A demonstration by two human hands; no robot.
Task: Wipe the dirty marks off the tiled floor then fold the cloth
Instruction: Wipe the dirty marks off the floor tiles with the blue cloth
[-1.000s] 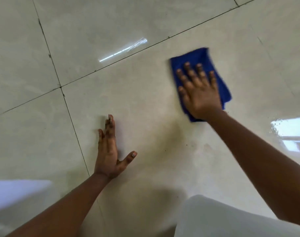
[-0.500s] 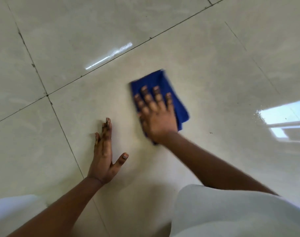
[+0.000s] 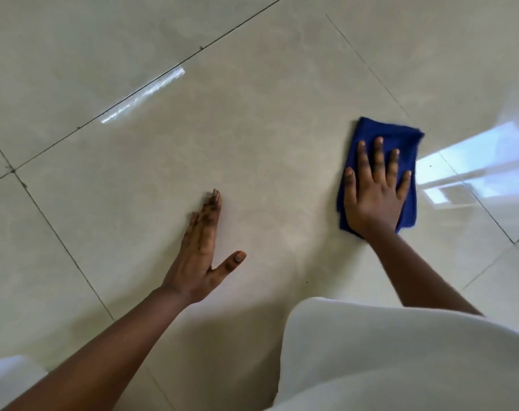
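Observation:
A folded blue cloth lies flat on the glossy beige tiled floor, right of centre. My right hand presses down on it with the fingers spread, covering most of its middle and lower part. Well to the left of the cloth, my left hand rests flat on the same tile, fingers together, thumb out, holding nothing. A tiny dark speck shows on the tile between my arms. No larger marks are visible.
Dark grout lines cross the floor at the left and run diagonally along the top. A bright window reflection glares on the tiles right of the cloth. My white garment fills the lower right, and a white shape sits at lower left.
My right hand slid the cloth in toward my left hand, then swept it back out to the right. The left hand stayed planted on the tile.

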